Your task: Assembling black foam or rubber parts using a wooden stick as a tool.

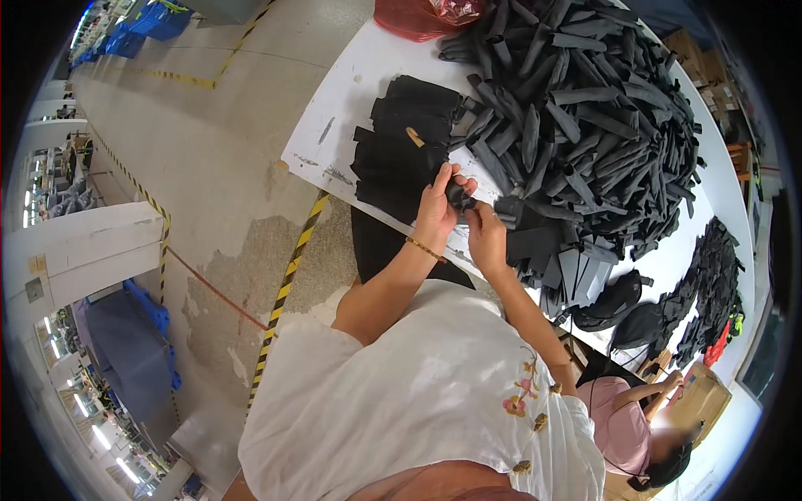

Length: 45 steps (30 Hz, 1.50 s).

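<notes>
My left hand and my right hand come together at the near edge of the white table. Between their fingertips they pinch a small black fabric piece; the fingers partly cover it, so its exact shape is unclear. Just beyond my left hand lie flat black fabric pieces in overlapping rows. A short tan object rests on them, too small to name. Past my right hand rises a large heap of rolled black fabric tubes.
A red plastic bag sits at the table's far edge. Black bags and a dark fabric pile lie to the right. Another person in a pink shirt works at lower right. Yellow-black tape marks the floor.
</notes>
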### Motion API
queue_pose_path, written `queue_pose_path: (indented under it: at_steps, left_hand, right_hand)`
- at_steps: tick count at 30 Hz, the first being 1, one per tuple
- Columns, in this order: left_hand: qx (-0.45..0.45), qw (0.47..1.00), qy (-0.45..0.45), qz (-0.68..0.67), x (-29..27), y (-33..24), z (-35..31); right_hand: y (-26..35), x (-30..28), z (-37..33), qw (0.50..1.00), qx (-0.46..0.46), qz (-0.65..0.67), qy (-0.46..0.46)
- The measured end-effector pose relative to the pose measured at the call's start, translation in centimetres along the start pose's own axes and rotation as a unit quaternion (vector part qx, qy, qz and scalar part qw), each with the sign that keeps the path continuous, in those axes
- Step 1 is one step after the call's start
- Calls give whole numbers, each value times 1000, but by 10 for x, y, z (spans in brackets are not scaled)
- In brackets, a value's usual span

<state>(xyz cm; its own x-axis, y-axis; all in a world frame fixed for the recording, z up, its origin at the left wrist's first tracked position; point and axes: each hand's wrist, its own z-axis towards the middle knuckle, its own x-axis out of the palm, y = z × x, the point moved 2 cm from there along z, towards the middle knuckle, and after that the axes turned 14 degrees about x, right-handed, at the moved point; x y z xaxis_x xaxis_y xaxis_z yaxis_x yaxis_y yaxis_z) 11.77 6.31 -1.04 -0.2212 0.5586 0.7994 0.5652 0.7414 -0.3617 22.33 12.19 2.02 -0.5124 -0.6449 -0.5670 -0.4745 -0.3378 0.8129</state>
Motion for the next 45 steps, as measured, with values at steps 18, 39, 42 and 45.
queue_pose_path:
  at_steps: [18, 39, 42, 45]
  left_hand:
    - [37, 989, 10, 143, 48, 2, -13]
    - [116, 986, -53, 112, 42, -69, 70]
    - [129, 981, -109, 99, 31, -53, 63]
    - [108, 977, -148, 110, 26, -26, 48]
  right_hand:
    - [-5, -73, -65, 989, 132, -21, 60]
    - [26, -126, -112, 972, 186, 3, 141]
    - [28, -95, -67, 989, 110, 87, 49]
    - [40, -60, -20, 968, 105, 227, 2]
